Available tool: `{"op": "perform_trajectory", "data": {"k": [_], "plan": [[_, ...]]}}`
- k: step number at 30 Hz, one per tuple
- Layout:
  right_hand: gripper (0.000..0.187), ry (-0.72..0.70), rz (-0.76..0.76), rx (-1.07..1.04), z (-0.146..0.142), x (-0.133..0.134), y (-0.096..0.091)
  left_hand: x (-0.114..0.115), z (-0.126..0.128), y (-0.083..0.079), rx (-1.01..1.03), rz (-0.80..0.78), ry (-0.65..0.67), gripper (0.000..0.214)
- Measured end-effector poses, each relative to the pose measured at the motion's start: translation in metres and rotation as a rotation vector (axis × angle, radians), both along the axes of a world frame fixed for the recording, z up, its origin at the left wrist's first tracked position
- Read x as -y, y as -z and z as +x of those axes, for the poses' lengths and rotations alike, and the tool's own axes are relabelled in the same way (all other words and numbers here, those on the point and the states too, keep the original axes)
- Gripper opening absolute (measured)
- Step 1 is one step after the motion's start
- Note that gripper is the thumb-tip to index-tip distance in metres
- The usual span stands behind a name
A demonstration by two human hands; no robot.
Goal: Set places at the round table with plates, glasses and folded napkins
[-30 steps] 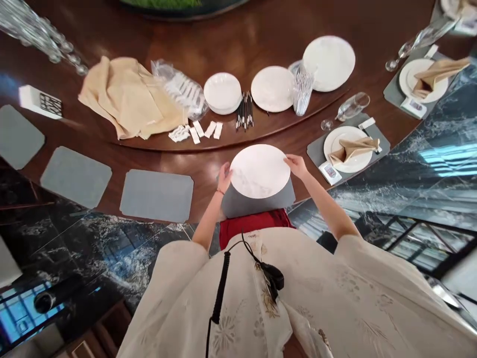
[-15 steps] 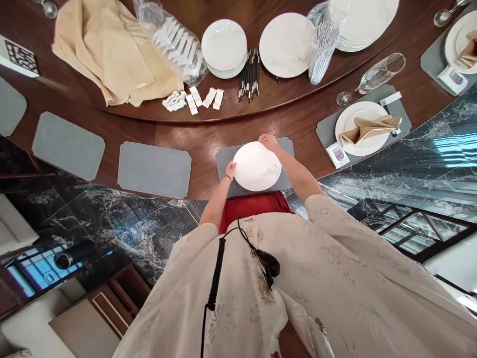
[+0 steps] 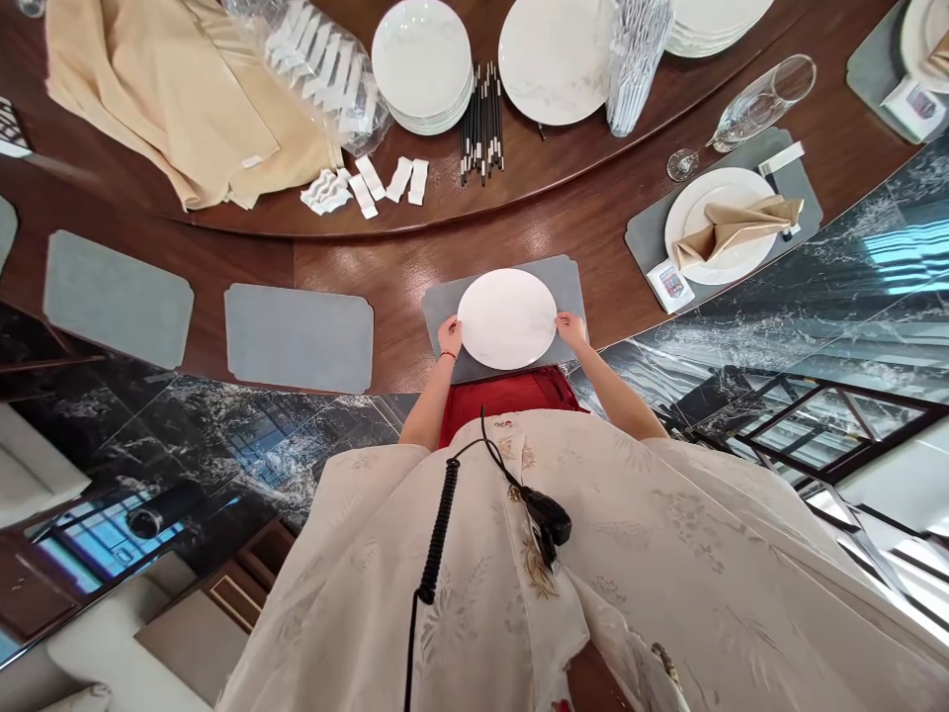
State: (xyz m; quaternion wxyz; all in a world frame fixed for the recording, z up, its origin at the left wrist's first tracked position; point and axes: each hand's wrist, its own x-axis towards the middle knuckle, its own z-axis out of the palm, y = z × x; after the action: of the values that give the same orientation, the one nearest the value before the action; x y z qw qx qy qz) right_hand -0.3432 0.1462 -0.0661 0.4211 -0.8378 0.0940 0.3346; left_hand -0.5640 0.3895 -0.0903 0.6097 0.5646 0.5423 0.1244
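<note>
A white dinner plate (image 3: 507,318) is over the grey placemat (image 3: 567,282) in front of me. My left hand (image 3: 449,334) grips the plate's left rim, fingers closed on the edge. At the opposite rim, my right hand (image 3: 570,328) pinches the edge between thumb and fingers. Whether the plate rests fully on the mat or is held slightly above it, I cannot tell.
Bare placemats (image 3: 300,337) lie to the left. At right stands a setting with a folded napkin (image 3: 737,232) and a wine glass (image 3: 763,104). Beyond are stacked plates (image 3: 422,59), chopsticks (image 3: 481,124), white chopstick rests (image 3: 398,180) and beige cloth (image 3: 170,109).
My right hand has moved from the plate's far upper-right edge down to its right rim. My left hand stays at the left rim. The view has shifted a little.
</note>
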Motion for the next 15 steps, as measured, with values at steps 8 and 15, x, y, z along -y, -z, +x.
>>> {"op": "perform_trajectory", "data": {"k": [8,15], "plan": [[0.012,0.055,0.04,0.009,-0.003,-0.003,0.012,-0.014,-0.03,-0.005,0.049,-0.052,0.07,0.015],[0.008,-0.087,-0.011,0.019,0.015,0.009,0.015,-0.027,-0.069,-0.007,-0.271,0.141,-0.13,0.04]]}}
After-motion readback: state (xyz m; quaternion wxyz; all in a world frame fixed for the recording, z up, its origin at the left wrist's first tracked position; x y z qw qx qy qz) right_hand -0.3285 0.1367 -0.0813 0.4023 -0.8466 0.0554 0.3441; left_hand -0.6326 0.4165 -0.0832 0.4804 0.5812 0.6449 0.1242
